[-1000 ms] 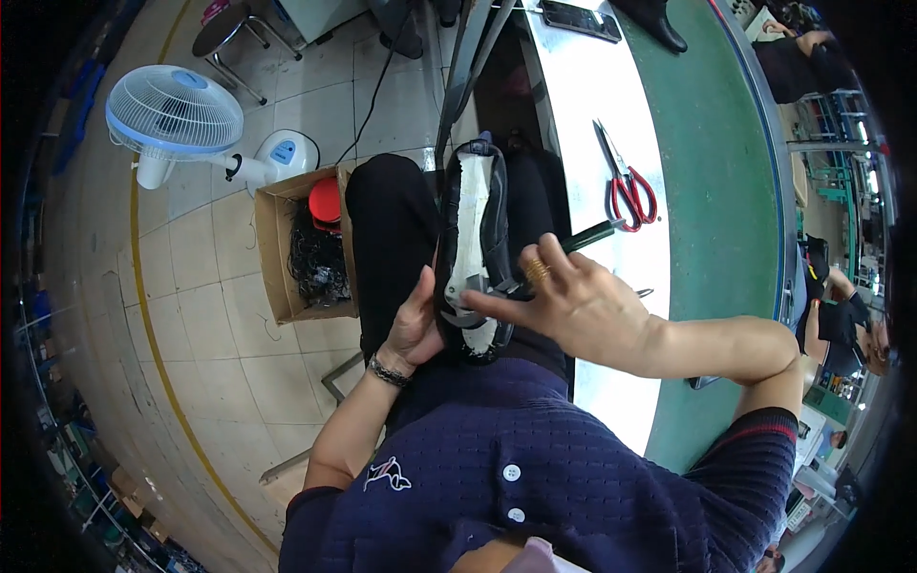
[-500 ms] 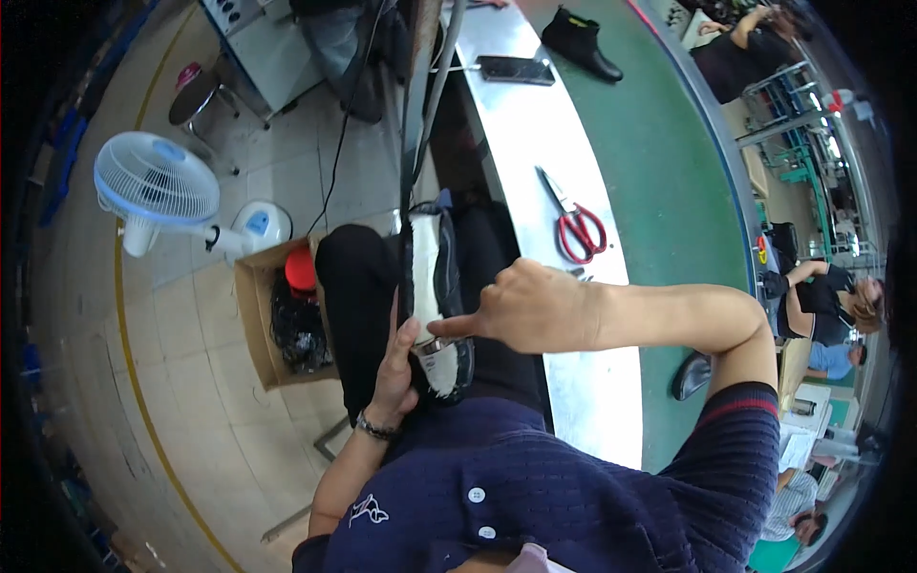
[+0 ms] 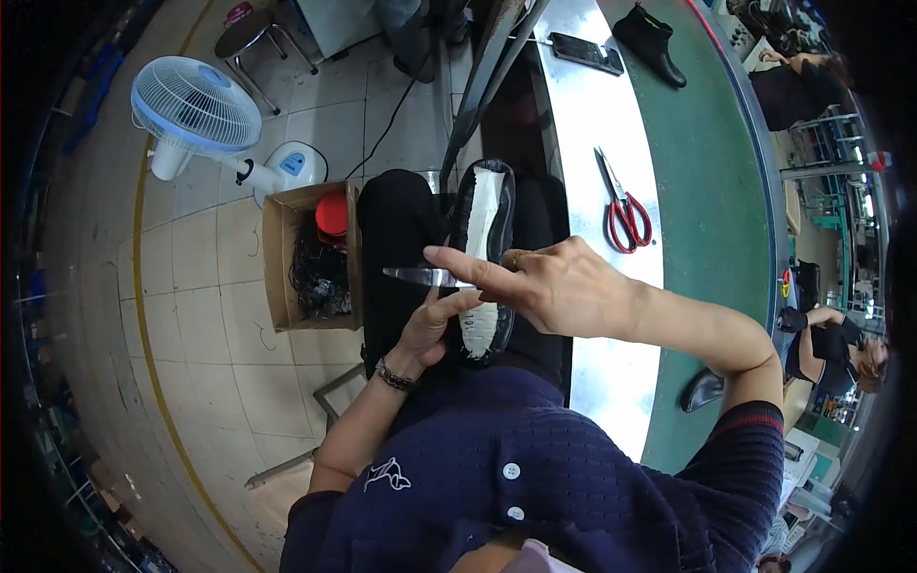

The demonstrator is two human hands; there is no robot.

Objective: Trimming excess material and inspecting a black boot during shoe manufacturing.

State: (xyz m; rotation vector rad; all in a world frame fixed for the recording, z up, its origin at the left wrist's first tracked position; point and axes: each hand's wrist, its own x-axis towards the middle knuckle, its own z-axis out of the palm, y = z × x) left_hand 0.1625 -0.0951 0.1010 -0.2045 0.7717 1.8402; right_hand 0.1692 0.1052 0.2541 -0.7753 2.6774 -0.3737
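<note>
A black shoe upper with a pale, ragged-edged bottom [image 3: 485, 205] lies over my thighs, its bottom facing up. My left hand [image 3: 427, 329] grips it from the left side, thumb laid on the pale surface. Across the shoe my right hand [image 3: 552, 285] holds a knife [image 3: 413, 276]. The silver blade sticks out to the left past the shoe, and my right index finger stretches along it. The handle is hidden inside my right hand.
On the metal bench edge [image 3: 616, 382] to my right lie red-handled scissors [image 3: 626, 215] and a phone [image 3: 586, 53]. A black boot [image 3: 650, 45] stands on the green surface. Left are a cardboard box [image 3: 277, 258] and a fan [image 3: 196, 103]. A metal post [image 3: 482, 81] rises ahead.
My right hand has lifted its index finger off the shoe bottom, and the knife blade now points left across it. The whole view has shifted, moving the surroundings rightward and upward.
</note>
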